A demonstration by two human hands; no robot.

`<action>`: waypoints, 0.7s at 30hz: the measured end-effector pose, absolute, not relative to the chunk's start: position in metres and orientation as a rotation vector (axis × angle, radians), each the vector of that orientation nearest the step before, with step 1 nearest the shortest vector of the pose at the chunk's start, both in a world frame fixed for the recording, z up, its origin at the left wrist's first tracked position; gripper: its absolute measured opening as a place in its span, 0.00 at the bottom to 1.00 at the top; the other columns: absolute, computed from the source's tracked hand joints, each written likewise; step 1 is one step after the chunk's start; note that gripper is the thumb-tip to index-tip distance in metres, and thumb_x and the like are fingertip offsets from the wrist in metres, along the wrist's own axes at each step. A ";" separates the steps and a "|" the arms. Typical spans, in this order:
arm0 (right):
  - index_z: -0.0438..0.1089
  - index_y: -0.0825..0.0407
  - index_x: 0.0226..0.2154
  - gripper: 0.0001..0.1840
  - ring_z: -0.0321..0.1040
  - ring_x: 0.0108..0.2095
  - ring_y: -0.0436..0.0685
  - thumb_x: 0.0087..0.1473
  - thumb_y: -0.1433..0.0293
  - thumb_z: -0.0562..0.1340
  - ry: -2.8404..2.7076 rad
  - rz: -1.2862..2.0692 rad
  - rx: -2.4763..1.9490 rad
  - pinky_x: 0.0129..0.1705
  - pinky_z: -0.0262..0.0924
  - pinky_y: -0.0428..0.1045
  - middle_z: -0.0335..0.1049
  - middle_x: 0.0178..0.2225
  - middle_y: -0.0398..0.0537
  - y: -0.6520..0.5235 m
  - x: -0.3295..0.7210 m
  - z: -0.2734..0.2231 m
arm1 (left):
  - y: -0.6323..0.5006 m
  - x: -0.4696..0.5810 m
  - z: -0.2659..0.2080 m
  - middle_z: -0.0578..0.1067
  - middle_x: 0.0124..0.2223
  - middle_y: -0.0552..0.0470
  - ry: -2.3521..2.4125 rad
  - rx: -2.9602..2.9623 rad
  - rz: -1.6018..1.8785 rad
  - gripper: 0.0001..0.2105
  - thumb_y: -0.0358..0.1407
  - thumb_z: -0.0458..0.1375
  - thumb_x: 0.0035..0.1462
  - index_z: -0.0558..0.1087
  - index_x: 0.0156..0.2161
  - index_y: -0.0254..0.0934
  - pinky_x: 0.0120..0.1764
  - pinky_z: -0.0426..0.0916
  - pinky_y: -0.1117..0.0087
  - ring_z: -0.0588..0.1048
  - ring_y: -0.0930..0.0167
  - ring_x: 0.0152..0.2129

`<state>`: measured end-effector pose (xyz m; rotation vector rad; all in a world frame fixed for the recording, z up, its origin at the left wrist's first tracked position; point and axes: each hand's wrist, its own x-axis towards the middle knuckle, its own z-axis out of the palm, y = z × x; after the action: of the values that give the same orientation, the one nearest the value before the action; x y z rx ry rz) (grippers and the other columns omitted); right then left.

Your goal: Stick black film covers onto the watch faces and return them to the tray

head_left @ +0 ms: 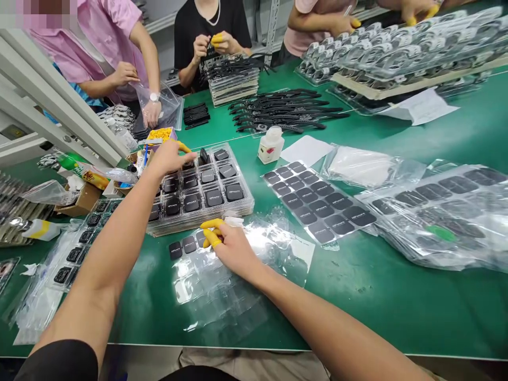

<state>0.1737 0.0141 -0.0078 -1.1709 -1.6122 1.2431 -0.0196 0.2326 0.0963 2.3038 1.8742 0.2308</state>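
One tilted black square (203,155) by left hand (169,157) — right hand (232,244) curled over film (222,296) — grip on either unclear

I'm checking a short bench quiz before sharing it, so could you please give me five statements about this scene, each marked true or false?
1. The left hand and the right hand both wear yellow finger covers. True.
2. The white bottle lies on its side. False: it stands upright.
3. The left hand is at the white bottle. False: it is at the tray of black square pieces.
4. The right hand is at a clear sheet that bears dark square labels. True.
5. The table top is blue. False: the table top is green.
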 end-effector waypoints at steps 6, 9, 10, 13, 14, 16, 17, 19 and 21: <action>0.74 0.47 0.42 0.07 0.79 0.32 0.58 0.66 0.67 0.60 -1.680 1.246 -1.148 0.37 0.69 0.52 0.83 0.31 0.44 0.013 0.171 -0.007 | 0.245 -0.027 0.099 0.76 0.51 0.36 1.878 2.521 -0.203 0.26 0.46 0.74 0.48 0.83 0.49 0.32 0.62 0.61 0.57 0.70 0.47 0.56; 0.74 0.47 0.43 0.08 0.79 0.33 0.59 0.67 0.65 0.59 -1.643 1.337 -1.149 0.36 0.69 0.53 0.83 0.32 0.45 0.012 0.171 -0.003 | 0.245 -0.017 0.096 0.73 0.56 0.29 1.757 2.706 -0.460 0.24 0.41 0.69 0.56 0.79 0.52 0.24 0.60 0.63 0.54 0.70 0.46 0.58; 0.74 0.48 0.43 0.09 0.78 0.32 0.59 0.67 0.64 0.59 -1.631 1.349 -1.159 0.35 0.68 0.53 0.83 0.31 0.45 0.012 0.171 -0.003 | 0.242 -0.016 0.095 0.73 0.56 0.28 1.706 2.779 -0.503 0.21 0.39 0.65 0.60 0.78 0.53 0.22 0.60 0.64 0.54 0.70 0.47 0.58; 0.74 0.50 0.46 0.13 0.76 0.29 0.57 0.67 0.61 0.58 -1.613 1.354 -1.168 0.32 0.65 0.52 0.82 0.31 0.46 0.012 0.170 -0.004 | 0.230 -0.017 0.094 0.73 0.56 0.26 1.648 2.884 -0.464 0.17 0.32 0.53 0.68 0.76 0.53 0.20 0.59 0.65 0.53 0.71 0.50 0.57; 0.74 0.50 0.46 0.14 0.75 0.28 0.57 0.67 0.60 0.58 -1.590 1.348 -1.159 0.31 0.65 0.51 0.82 0.30 0.47 0.012 0.170 -0.004 | 0.223 -0.020 0.094 0.73 0.56 0.25 1.657 2.887 -0.444 0.18 0.31 0.49 0.69 0.75 0.53 0.19 0.59 0.65 0.53 0.72 0.50 0.57; 0.75 0.50 0.45 0.15 0.74 0.28 0.56 0.65 0.59 0.59 -1.493 1.292 -1.132 0.31 0.66 0.51 0.81 0.30 0.47 0.011 0.171 -0.003 | 0.201 -0.026 0.096 0.73 0.54 0.24 1.731 2.888 -0.321 0.20 0.30 0.44 0.71 0.74 0.53 0.18 0.59 0.66 0.52 0.72 0.51 0.56; 0.75 0.50 0.45 0.15 0.75 0.29 0.56 0.65 0.58 0.60 -1.434 1.231 -1.118 0.33 0.67 0.52 0.80 0.32 0.47 0.011 0.172 -0.002 | 0.186 -0.029 0.096 0.74 0.54 0.24 1.777 2.881 -0.193 0.20 0.30 0.42 0.72 0.73 0.53 0.18 0.59 0.67 0.52 0.73 0.52 0.55; 0.75 0.49 0.46 0.15 0.76 0.34 0.56 0.62 0.57 0.63 -1.338 1.073 -1.083 0.38 0.70 0.53 0.80 0.38 0.50 0.012 0.176 0.003 | 0.144 -0.033 0.096 0.74 0.53 0.29 1.829 2.826 0.232 0.20 0.33 0.42 0.73 0.71 0.55 0.22 0.57 0.69 0.55 0.75 0.56 0.51; 0.73 0.48 0.50 0.21 0.76 0.39 0.56 0.58 0.56 0.68 -1.340 0.983 -1.037 0.41 0.72 0.53 0.79 0.45 0.52 0.013 0.180 0.008 | 0.094 -0.033 0.091 0.75 0.51 0.37 1.641 2.763 0.416 0.17 0.36 0.44 0.73 0.71 0.54 0.29 0.52 0.72 0.59 0.77 0.61 0.44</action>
<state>0.1801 0.0134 0.0080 -1.0375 -1.3402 0.9832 -0.0332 0.0945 0.0915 2.7634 1.6407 0.4155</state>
